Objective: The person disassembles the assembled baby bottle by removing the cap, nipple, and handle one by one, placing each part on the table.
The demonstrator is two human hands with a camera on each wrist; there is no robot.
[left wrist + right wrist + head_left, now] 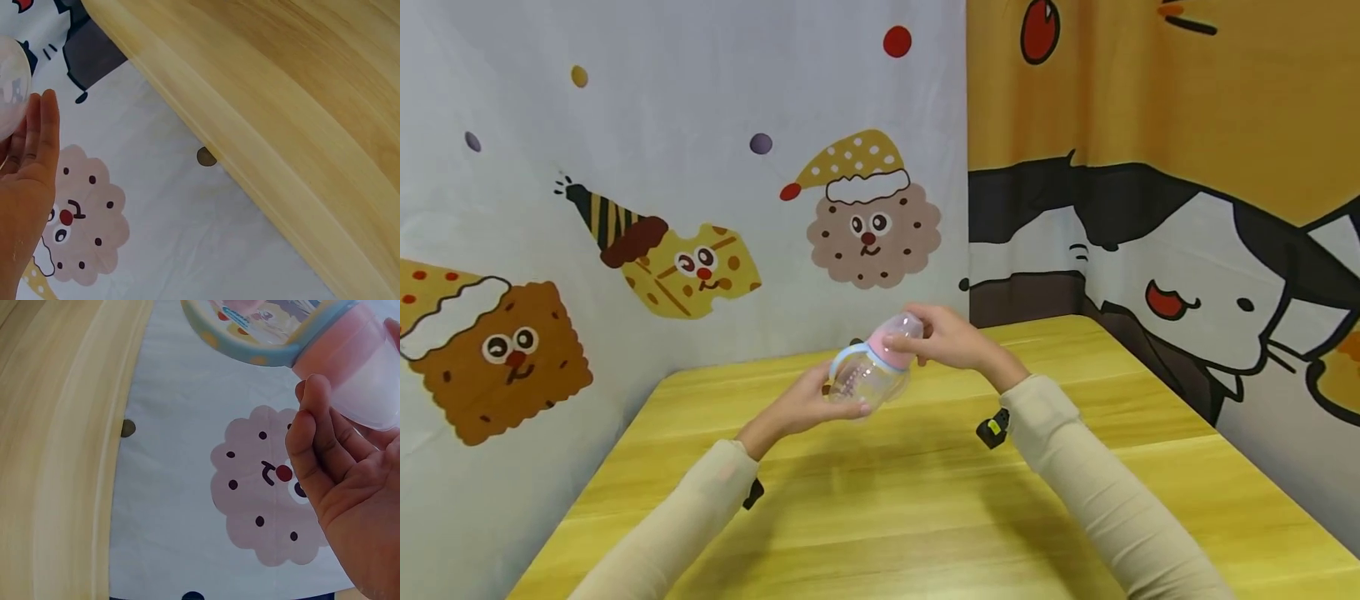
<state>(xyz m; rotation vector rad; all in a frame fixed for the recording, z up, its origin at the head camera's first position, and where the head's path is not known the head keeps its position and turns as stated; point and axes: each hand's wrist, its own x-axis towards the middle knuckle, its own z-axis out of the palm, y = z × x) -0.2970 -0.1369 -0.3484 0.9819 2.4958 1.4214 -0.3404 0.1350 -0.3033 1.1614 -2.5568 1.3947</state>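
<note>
A clear baby bottle (867, 380) with a pink collar, a translucent cap and a light blue handle is held tilted above the table, its cap end up and to the right. My left hand (808, 398) grips the bottle's lower body from the left. With thumb and fingers, my right hand (951, 337) pinches the cap and pink collar. In the right wrist view, the blue handle (262, 360) and the collar (342, 347) show close up beside the right hand (350, 469). Only the bottle's rounded base (11, 84) appears at the edge of the left wrist view, against the left hand (31, 169).
Below the hands lies a yellow wood-grain table (880, 517). A pale cloth (685, 150) printed with cartoon biscuits hangs behind its far edge. On the right hangs an orange cloth (1150, 108) with cartoon animals. Dark wrist devices (993, 428) are strapped under the sleeves.
</note>
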